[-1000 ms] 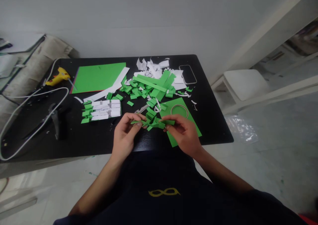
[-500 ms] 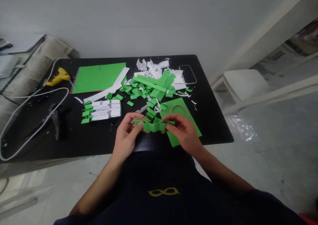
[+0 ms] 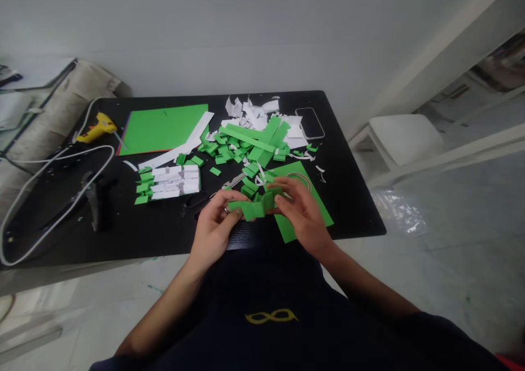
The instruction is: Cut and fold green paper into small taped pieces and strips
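Observation:
A folded green paper strip is held up between my two hands over the table's front edge. My left hand pinches its left end, thumb in front and fingers behind. At the other end, the thumb and fingers of my right hand are closed on the strip. Just beyond lie small folded green paper pieces, heaped with longer green strips. Scissors rest beside my left hand, partly hidden by it. Under my right hand is a green sheet with a roll of tape on it.
A block of white and green folded paper sits left of my hands. Farther left are a yellow glue gun, its white cable and a black tool. White scraps and a phone lie at the back.
The green strip has tilted and shifted slightly right, its right end now turned up. My left hand has moved a little right, and the fingers of my right hand have lifted.

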### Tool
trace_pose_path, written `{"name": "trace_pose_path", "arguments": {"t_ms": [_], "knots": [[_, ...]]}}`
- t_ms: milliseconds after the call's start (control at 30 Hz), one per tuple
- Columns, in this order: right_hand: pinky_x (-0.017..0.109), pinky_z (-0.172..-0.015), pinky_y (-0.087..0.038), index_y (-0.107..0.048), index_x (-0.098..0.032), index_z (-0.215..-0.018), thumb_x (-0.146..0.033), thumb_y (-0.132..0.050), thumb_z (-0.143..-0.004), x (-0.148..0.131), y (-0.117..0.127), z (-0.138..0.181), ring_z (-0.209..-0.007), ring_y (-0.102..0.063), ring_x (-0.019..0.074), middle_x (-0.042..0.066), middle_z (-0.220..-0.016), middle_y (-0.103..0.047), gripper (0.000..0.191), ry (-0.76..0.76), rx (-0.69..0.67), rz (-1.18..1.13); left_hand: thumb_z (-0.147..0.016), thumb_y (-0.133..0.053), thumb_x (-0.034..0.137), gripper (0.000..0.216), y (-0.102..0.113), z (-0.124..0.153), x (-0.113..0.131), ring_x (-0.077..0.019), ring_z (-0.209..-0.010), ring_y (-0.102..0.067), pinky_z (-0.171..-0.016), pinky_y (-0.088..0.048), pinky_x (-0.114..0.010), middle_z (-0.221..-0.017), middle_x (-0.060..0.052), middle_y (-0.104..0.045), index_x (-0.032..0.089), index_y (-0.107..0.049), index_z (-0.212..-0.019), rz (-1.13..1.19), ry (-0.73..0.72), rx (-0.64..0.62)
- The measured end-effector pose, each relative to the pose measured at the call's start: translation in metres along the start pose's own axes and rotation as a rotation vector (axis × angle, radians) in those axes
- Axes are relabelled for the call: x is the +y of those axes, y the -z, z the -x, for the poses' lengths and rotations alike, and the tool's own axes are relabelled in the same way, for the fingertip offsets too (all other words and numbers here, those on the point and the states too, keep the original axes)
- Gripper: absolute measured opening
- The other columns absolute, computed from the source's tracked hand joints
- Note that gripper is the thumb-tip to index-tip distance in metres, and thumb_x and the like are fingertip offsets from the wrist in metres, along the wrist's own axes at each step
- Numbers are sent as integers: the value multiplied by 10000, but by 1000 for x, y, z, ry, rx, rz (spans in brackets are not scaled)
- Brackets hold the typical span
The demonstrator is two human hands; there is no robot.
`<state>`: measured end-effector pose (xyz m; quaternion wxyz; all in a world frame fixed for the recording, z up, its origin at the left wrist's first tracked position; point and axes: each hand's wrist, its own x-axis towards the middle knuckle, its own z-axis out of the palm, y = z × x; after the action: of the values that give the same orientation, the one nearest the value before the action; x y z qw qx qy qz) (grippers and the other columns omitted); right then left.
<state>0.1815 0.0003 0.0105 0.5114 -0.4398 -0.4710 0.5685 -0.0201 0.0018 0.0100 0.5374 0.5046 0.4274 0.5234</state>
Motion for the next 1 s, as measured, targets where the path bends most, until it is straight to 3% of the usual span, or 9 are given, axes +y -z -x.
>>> {"name": "trace_pose_path", "arguments": {"t_ms": [167,300,433,567,833,1000], "knots": [[550,-1105,-578,-611,-331,-1305,-319,-738,-971,-2,-4,9,-1414,-554,329,104,-1480,-555,357,294,142,369,-906,-760,217,90,-1,4,-1,-147,-701,-648,-563,-475,-251,-974,-34,-776,237,-770,-993,-110,-40,79],[598,-1135,-526,-689,-304,-1153,-260,-817,-919,-7,-8,15,-1287,-631,338,108,-1285,-651,270,526,194,586,-916,-770,198,98,-3,6,-2,-176,-862,-711,-635,-513,-248,-992,-43,-778,233,-756,-1007,-105,-112,74],[463,-949,-629,-713,-283,-1152,-252,-841,-912,-2,-11,16,-1042,-726,265,70,-1126,-744,273,466,107,525,-927,-754,163,98,-7,7,0,-181,-949,-732,-750,-576,-257,-994,-45,-768,221,-743,-1005,-75,-160,33],[379,-840,-650,-741,-257,-1140,-207,-829,-914,6,-11,14,-891,-751,203,44,-1084,-785,248,398,95,420,-932,-743,136,109,-8,8,0,-166,-956,-726,-810,-594,-256,-995,-46,-754,212,-740,-1010,-85,-194,4],[336,-764,-655,-780,-262,-1019,-132,-790,-926,7,-10,12,-823,-764,182,8,-950,-803,160,419,68,371,-945,-712,91,156,-7,7,-3,-162,-973,-702,-856,-595,-277,-1010,-48,-715,214,-722,-1040,-109,-255,-54],[333,-773,-648,-787,-256,-985,-115,-777,-933,6,-10,12,-826,-769,184,8,-923,-810,151,421,85,382,-939,-728,98,272,-5,8,-6,-165,-1069,-673,-915,-595,-274,-1126,-56,-669,235,-698,-1172,-120,-268,-78]]}}
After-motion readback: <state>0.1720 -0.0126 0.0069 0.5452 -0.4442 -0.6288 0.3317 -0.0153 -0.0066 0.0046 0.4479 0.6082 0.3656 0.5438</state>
